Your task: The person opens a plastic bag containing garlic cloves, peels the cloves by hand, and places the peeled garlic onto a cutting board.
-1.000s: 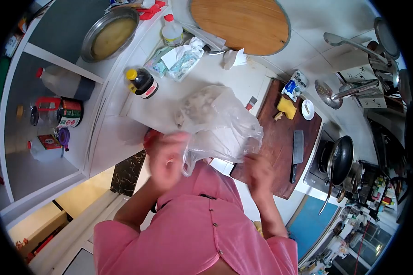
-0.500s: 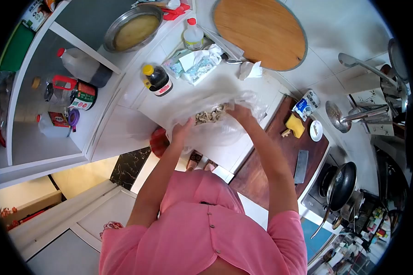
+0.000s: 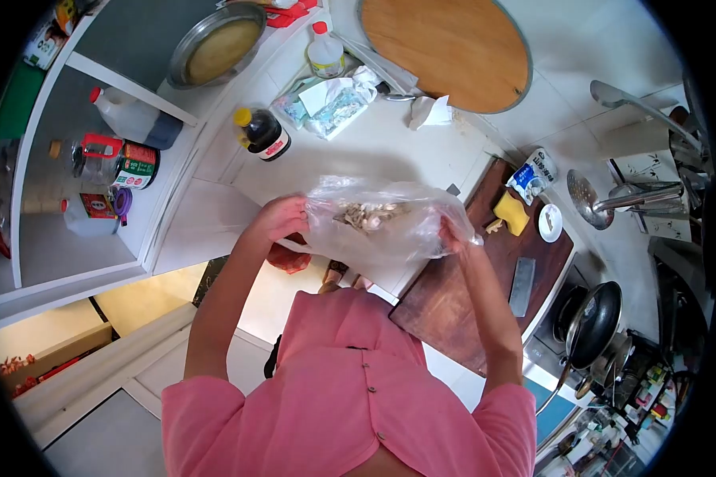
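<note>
A clear plastic bag (image 3: 374,242) is stretched between my two hands above the edge of the white counter (image 3: 358,159). Inside it, pale brownish dried pieces (image 3: 367,216) lie in a heap; their exact kind is hard to make out. My left hand (image 3: 282,217) is closed on the bag's left edge. Partly covered by the plastic, my right hand (image 3: 455,235) grips the right side near the wooden cutting board (image 3: 441,314).
A dark sauce bottle (image 3: 264,135), a tissue pack (image 3: 330,107) and a clear bottle (image 3: 324,52) stand behind the bag. On the board's right lie a yellow sponge (image 3: 511,213) and a cleaver (image 3: 522,286). A pan (image 3: 595,322) sits on the stove. Shelves with bottles are left.
My hands have moved apart, the left one leftward and the right one rightward and lower. The bag is now spread wider between them, and its contents show less clearly through the plastic.
</note>
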